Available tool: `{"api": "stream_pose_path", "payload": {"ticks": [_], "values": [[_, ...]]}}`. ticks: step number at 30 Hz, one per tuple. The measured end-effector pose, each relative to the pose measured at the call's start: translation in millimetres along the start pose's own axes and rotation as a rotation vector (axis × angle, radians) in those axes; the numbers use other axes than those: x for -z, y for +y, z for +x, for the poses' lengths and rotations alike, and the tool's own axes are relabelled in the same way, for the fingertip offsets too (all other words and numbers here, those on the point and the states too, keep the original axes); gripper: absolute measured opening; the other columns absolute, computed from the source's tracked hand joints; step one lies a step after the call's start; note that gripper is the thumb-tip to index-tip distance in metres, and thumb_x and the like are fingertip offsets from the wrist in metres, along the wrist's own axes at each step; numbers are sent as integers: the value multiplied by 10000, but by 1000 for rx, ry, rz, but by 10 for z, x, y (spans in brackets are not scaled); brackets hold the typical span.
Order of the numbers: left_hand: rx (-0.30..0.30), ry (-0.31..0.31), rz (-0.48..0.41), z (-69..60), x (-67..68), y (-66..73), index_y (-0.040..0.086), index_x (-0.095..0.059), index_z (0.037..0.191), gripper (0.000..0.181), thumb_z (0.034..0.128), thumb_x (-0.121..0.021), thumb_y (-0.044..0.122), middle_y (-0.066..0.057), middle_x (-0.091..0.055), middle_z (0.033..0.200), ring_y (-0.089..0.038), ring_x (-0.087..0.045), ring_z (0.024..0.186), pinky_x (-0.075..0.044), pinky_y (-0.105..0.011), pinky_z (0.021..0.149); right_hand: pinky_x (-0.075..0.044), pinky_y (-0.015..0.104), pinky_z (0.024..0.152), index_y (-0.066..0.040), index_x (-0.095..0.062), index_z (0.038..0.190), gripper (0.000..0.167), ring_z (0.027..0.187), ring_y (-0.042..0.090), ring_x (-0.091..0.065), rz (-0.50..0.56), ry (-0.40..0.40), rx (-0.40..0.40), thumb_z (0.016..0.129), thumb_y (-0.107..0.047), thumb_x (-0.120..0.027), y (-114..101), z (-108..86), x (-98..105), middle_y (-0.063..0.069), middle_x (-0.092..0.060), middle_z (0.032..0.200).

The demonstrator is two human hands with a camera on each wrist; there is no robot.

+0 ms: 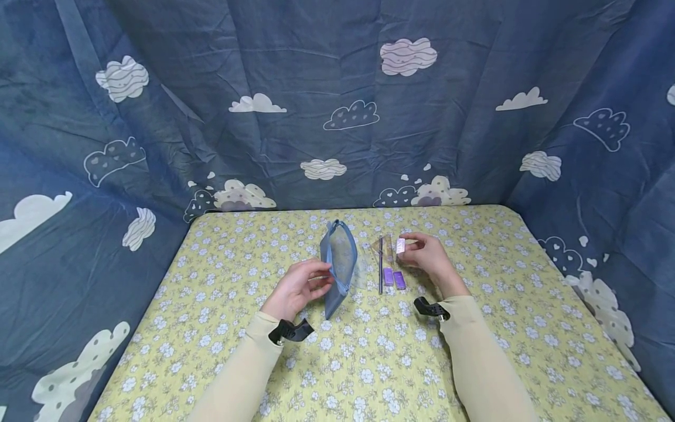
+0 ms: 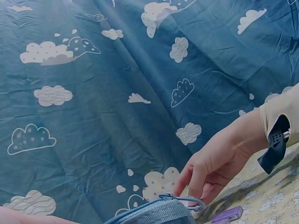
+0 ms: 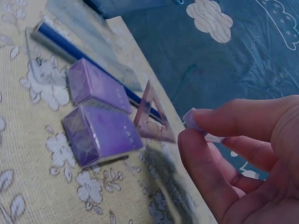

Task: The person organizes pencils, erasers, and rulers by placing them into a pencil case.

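Note:
My left hand (image 1: 299, 286) grips the near-left side of a blue mesh zip pouch (image 1: 327, 258), which stands tilted with its mouth open toward the right. My right hand (image 1: 429, 258) pinches a small whitish-lavender eraser (image 1: 401, 245) between thumb and fingertips, raised above the table. In the right wrist view most of that eraser (image 3: 190, 119) is hidden by the fingers. Two purple wrapped erasers (image 1: 388, 276) (image 3: 110, 133) lie side by side just below this hand. Left of them is a dark blue pencil (image 1: 381, 266).
A clear triangular set square (image 3: 161, 130) lies near the pencil's far end. Clear flat plastic (image 1: 360, 274) lies between pouch and pencil. A yellow floral cloth (image 1: 211, 328) covers the table. Dark blue cloud-print curtains (image 1: 295, 140) stand at the back and sides.

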State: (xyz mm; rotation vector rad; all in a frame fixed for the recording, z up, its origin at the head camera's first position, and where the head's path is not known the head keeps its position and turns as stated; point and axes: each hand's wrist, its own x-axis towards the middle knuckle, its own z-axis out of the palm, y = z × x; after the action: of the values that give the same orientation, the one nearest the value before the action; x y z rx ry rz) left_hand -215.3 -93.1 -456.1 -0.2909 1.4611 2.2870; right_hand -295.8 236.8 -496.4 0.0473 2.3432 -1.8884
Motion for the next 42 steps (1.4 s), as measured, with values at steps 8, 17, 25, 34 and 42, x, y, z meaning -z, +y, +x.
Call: {"api": "stream_pose_path", "payload": {"ticks": [8, 17, 25, 34, 42], "values": [[2, -9, -4, 12, 13, -5, 95, -690, 903, 62, 914, -742, 126, -89, -670, 918, -252, -649, 919, -533, -381, 896, -560, 448, 890, -41, -512, 1457, 584, 975, 378, -658, 62, -4, -10, 903, 64, -665, -74, -23, -12, 195, -551, 1072], [10, -5, -12, 41, 9, -23, 91, -673, 907, 72, 913, -738, 121, -94, -665, 916, -256, -651, 923, -523, -398, 919, -555, 426, 900, -28, -528, 1443, 555, 965, 359, -668, 116, -7, -3, 908, 73, -641, -121, -46, -44, 199, -583, 1074], [28, 1, -31, 35, -13, -5, 91, -661, 936, 83, 913, -735, 119, -105, -646, 952, -247, -650, 916, -526, -387, 911, -544, 449, 921, -64, -555, 1429, 533, 1017, 400, -652, 108, -39, 20, 920, 65, -645, -206, -56, -90, 212, -623, 1087], [24, 4, -40, 49, -8, -17, 91, -662, 933, 88, 912, -741, 124, -105, -651, 944, -243, -656, 894, -548, -368, 860, -575, 433, 857, -73, -547, 1439, 528, 1047, 467, -643, 72, -57, 56, 931, 43, -637, -367, -96, -166, 231, -633, 1077], [13, 2, -33, 44, 5, -15, 94, -672, 927, 74, 918, -735, 130, -97, -651, 938, -242, -661, 888, -554, -366, 852, -576, 461, 846, -90, -581, 1407, 504, 997, 441, -673, 71, -70, 82, 922, 31, -654, -519, -146, -252, 236, -626, 1090]]}}
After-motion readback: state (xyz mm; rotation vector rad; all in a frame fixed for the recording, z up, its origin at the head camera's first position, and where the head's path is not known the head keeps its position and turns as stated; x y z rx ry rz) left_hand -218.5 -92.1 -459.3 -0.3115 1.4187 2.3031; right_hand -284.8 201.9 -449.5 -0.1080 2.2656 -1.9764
